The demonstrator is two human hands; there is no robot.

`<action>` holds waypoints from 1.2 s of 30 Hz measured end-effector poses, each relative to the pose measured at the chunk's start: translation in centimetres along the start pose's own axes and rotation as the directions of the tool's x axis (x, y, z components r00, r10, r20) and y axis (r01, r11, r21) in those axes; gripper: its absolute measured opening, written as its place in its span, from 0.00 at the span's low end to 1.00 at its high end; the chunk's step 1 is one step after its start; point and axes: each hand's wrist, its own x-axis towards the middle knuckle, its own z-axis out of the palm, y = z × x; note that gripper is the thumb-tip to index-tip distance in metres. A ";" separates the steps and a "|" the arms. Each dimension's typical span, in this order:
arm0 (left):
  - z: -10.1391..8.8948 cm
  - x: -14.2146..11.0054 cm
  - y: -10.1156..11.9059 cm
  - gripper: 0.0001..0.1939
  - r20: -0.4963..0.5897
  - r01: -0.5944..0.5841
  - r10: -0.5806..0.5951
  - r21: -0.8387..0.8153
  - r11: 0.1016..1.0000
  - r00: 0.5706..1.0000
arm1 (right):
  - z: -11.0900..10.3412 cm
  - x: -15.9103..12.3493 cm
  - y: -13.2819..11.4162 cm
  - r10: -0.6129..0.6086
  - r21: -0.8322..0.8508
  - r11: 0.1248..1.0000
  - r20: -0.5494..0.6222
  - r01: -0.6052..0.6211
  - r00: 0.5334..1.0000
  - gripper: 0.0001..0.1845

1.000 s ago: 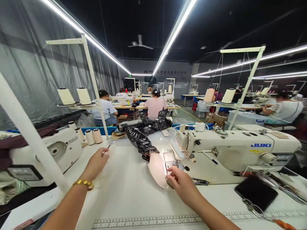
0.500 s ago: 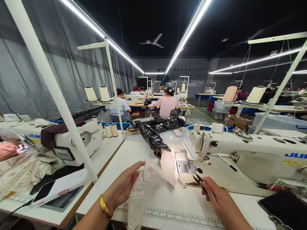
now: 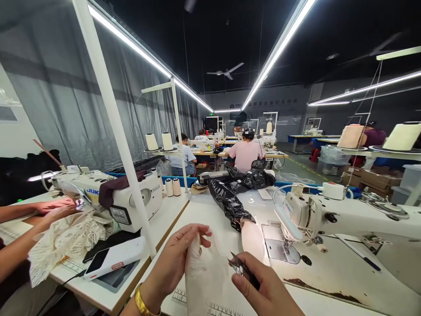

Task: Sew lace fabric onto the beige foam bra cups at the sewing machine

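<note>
At the lower centre of the frame, the person's left hand (image 3: 173, 254) pinches the top of a sheer whitish fabric (image 3: 207, 272), which hangs over the printed ruler (image 3: 226, 310) at the bottom edge. Right of it, the right hand (image 3: 263, 285) is closed around dark snips (image 3: 245, 271), blades parted toward the fabric. A sewing machine (image 3: 332, 215) fills the right side.
</note>
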 end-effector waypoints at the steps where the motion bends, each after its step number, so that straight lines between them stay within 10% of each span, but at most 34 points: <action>1: -0.2 0.1 -0.1 0.27 0.008 0.008 -0.008 0.030 1.000 1.000 | 0.2 0.1 0.4 -0.017 -0.045 0.999 -0.036 0.016 0.999 0.32; 5: 0.3 0.4 -1.7 0.37 0.144 0.058 -0.073 0.106 0.993 0.987 | 1.1 0.9 2.3 -0.296 -0.385 0.901 -0.202 0.202 0.934 0.22; 9: 1.4 0.7 -2.8 0.49 0.247 0.073 -0.093 0.087 0.994 0.964 | 1.5 2.1 3.3 -0.627 -0.773 0.572 -0.196 0.275 0.754 0.20; 12: 1.7 1.1 -2.9 0.53 0.284 0.096 -0.114 0.078 0.992 0.952 | 1.1 2.7 2.8 -0.695 -0.877 0.405 -0.109 0.261 0.711 0.19; 17: 2.0 1.5 -3.4 0.57 0.287 0.141 -0.161 0.090 0.986 0.944 | 0.7 3.0 1.7 -0.697 -0.872 0.382 -0.054 0.307 0.715 0.19; 23: 0.1 2.4 -1.1 0.49 0.362 0.100 -0.280 0.445 0.890 0.889 | -1.7 0.9 3.0 -0.561 -0.759 0.584 -0.119 0.290 0.819 0.18; 26: -2.3 3.7 1.9 0.32 0.156 -0.168 0.066 0.862 0.479 0.986 | -5.3 -2.3 6.1 -0.389 -0.789 0.610 -0.213 0.077 0.896 0.17; 28: -3.2 4.7 2.7 0.31 0.190 -0.236 0.317 0.965 0.114 0.929 | -7.9 -4.7 8.6 -0.281 -0.825 0.558 -0.292 -0.092 0.914 0.18; 30: -2.9 5.7 2.0 0.33 0.320 -0.326 0.282 0.945 -0.027 0.904 | -10.2 -6.5 10.7 -0.290 -0.871 0.461 -0.329 -0.170 0.899 0.20; 33: -0.4 7.2 -1.2 0.32 0.449 -0.446 0.021 0.880 0.161 0.893 | -11.8 -7.7 11.5 -0.407 -0.914 0.388 -0.288 -0.121 0.867 0.21; 36: 2.2 8.3 -3.7 0.17 0.447 -0.412 -0.053 0.859 0.303 0.893 | -10.4 -7.6 9.7 -0.391 -0.843 0.536 -0.290 -0.041 0.873 0.17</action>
